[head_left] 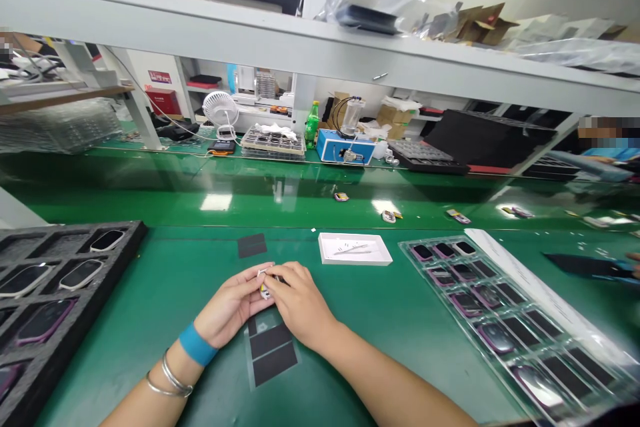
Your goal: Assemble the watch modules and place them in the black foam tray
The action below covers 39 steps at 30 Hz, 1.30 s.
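Observation:
My left hand (231, 306) is closed around a small white smartwatch case (265, 289), which shows a bit of yellow inside. From the other side my right hand (304, 304) grips the same case, fingertips pressed to its top; the fingers hide most of it. Below the hands a clear sheet with black rectangular stickers (274, 364) lies on the green bench. Just beyond them is a loose black sheet (253, 245). A shallow white box (355, 259) to the right holds tweezers (353, 249) and tiny pieces.
At left stands a black foam tray (120, 284) with watch cases in cutouts. A clear plastic tray (453, 320) of watch screens lies right. Several watch parts, one a purple-edged case (341, 197), lie along the green strip behind. A grey shelf beam (280, 30) crosses above.

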Tool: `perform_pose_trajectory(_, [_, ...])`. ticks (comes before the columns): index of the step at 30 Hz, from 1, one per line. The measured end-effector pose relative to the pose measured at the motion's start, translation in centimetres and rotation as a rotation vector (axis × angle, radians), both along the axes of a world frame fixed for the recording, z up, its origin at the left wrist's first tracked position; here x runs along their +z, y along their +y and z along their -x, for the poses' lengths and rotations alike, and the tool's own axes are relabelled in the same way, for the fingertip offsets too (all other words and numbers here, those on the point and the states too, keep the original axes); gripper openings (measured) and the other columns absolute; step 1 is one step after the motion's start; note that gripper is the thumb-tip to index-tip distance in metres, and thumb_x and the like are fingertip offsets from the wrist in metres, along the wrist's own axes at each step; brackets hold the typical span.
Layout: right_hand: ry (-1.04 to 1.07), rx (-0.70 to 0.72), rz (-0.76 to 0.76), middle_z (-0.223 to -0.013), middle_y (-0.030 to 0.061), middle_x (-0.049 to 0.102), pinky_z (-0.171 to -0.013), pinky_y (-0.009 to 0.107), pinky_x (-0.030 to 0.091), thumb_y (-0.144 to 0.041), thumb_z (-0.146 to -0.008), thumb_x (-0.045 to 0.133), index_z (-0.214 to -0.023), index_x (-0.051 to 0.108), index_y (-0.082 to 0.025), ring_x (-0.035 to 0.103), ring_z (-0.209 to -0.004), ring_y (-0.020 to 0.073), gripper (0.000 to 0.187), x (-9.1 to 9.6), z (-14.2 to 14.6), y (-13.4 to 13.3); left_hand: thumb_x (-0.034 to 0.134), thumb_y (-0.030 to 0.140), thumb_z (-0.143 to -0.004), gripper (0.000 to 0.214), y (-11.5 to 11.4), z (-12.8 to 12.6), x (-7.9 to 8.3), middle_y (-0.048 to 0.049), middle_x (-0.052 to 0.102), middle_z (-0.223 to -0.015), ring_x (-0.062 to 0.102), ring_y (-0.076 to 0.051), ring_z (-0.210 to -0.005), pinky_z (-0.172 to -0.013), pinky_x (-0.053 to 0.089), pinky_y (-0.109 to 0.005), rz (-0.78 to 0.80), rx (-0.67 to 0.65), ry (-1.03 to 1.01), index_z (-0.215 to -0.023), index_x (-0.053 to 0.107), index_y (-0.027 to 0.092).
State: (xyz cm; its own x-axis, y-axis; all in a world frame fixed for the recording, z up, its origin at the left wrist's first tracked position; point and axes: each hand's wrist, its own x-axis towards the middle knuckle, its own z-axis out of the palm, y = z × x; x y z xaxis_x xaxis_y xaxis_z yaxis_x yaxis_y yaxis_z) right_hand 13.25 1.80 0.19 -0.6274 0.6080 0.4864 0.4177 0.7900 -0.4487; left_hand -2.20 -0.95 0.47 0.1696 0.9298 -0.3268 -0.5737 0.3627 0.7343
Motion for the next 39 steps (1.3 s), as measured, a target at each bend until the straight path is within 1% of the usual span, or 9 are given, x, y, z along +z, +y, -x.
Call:
perform_pose_trajectory(5, [0.276, -0.044, 0.327, -0.117, 0.0063, 0.049, -0.094, 0.036, 0.043, -0.015, -0.081, 0.055, -0.115, 0.053, -0.026, 0.046, -0.113, 0.0188, 0.036, -0.4, -0.3, 0.3, 0.072, 0.017, -0.069, 0.042, -0.2, -0.1, 0.4, -0.0091, 0.068, -0.102, 0.063, -0.019, -0.093, -0.088, 0.048, -0.033, -0.063, -0.02, 0.071, -0.11, 0.061, 0.017])
perform_pose_trajectory(8, [0.401, 0.038, 0.601, -0.127, 0.0074, 0.044, -0.092, 0.034, 0.046, -0.017, -0.079, 0.056, -0.123, 0.044, -0.026, 0.047, -0.115, 0.0181, 0.047, -0.9, -0.4, 0.5, 0.075, 0.019, -0.065, 0.046, -0.4, -0.1, 0.5, -0.0098, 0.068, -0.103, 0.062, -0.022, -0.096, -0.086, 0.048, -0.034, -0.086, -0.025, 0.133, -0.109, 0.061, 0.019])
perform_pose_trajectory(11, [0.453, 0.182, 0.88, -0.119, 0.0071, 0.054, -0.087, 0.033, 0.049, -0.018, -0.08, 0.054, -0.13, 0.035, -0.026, 0.057, -0.104, 0.016, 0.054, -1.1, -0.3, 0.6, 0.075, 0.021, -0.065, 0.046, -0.4, -0.1, 0.4, -0.0104, 0.068, -0.104, 0.063, -0.023, -0.095, -0.084, 0.049, -0.033, -0.106, -0.056, 0.177, -0.108, 0.062, 0.019])
perform_pose_trajectory(14, [0.458, 0.21, 0.955, -0.108, 0.0056, 0.06, -0.083, 0.033, 0.051, -0.018, -0.079, 0.055, -0.129, 0.038, -0.025, 0.061, -0.095, 0.0153, 0.053, -1.2, -0.3, 0.6, 0.074, 0.024, -0.067, 0.039, -0.3, 0.0, 0.3, -0.0113, 0.068, -0.102, 0.063, -0.023, -0.093, -0.083, 0.049, -0.033, -0.143, -0.098, 0.195, -0.104, 0.064, 0.017])
perform_pose_trajectory(26, [0.449, 0.126, 0.84, -0.105, 0.005, 0.063, -0.081, 0.032, 0.054, -0.014, -0.077, 0.052, -0.12, 0.048, -0.022, 0.063, -0.093, 0.0161, 0.044, -1.1, 0.2, -0.8, 0.072, 0.025, -0.069, 0.032, -0.3, 0.1, 0.0, -0.0105, 0.07, -0.096, 0.064, -0.022, -0.087, -0.079, 0.05, -0.032, -0.244, -0.146, 0.278, -0.099, 0.067, 0.016])
perform_pose_trajectory(29, [0.324, 0.136, 0.778, -0.109, 0.007, 0.063, -0.078, 0.033, 0.055, -0.018, -0.077, 0.054, -0.122, 0.045, -0.021, 0.064, -0.093, 0.017, 0.046, -0.1, 0.3, 0.6, 0.073, 0.025, -0.068, 0.038, -0.2, 0.4, 0.4, -0.0127, 0.069, -0.099, 0.065, -0.023, -0.087, -0.074, 0.051, -0.03, -0.185, -0.099, 0.289, -0.104, 0.065, 0.015])
perform_pose_trajectory(32, [0.113, 0.038, 0.402, -0.116, 0.0086, 0.06, -0.087, 0.039, 0.05, -0.022, -0.078, 0.054, -0.125, 0.046, -0.022, 0.058, -0.105, 0.0206, 0.047, 1.8, -1.0, 5.4, 0.068, 0.024, -0.073, 0.043, -1.2, 1.7, 1.9, -0.0144, 0.065, -0.11, 0.064, -0.023, -0.092, -0.079, 0.051, -0.032, -0.132, 0.062, 0.159, -0.115, 0.059, 0.016])
perform_pose_trajectory(35, [-0.143, -0.2, -0.056, -0.124, 0.0116, 0.055, -0.1, 0.048, 0.037, -0.019, -0.077, 0.051, -0.121, 0.052, -0.02, 0.049, -0.116, 0.0272, 0.044, 2.9, -3.2, 13.8, 0.061, 0.024, -0.079, 0.046, -4.1, 4.4, 3.5, -0.0145, 0.059, -0.121, 0.059, -0.025, -0.104, -0.092, 0.045, -0.037, -0.174, 0.176, 0.014, -0.124, 0.052, 0.017])
perform_pose_trajectory(39, [-0.362, -0.447, -0.203, -0.119, 0.0272, 0.054, -0.092, 0.047, 0.04, -0.004, -0.062, 0.053, -0.108, 0.061, -0.004, 0.051, -0.113, 0.0368, 0.048, 1.6, -5.7, 24.6, 0.061, 0.031, -0.079, 0.052, -10.1, 8.9, 4.7, -0.0106, 0.062, -0.117, 0.056, -0.025, -0.109, -0.093, 0.043, -0.038, -0.174, 0.343, 0.326, -0.128, 0.049, 0.02])
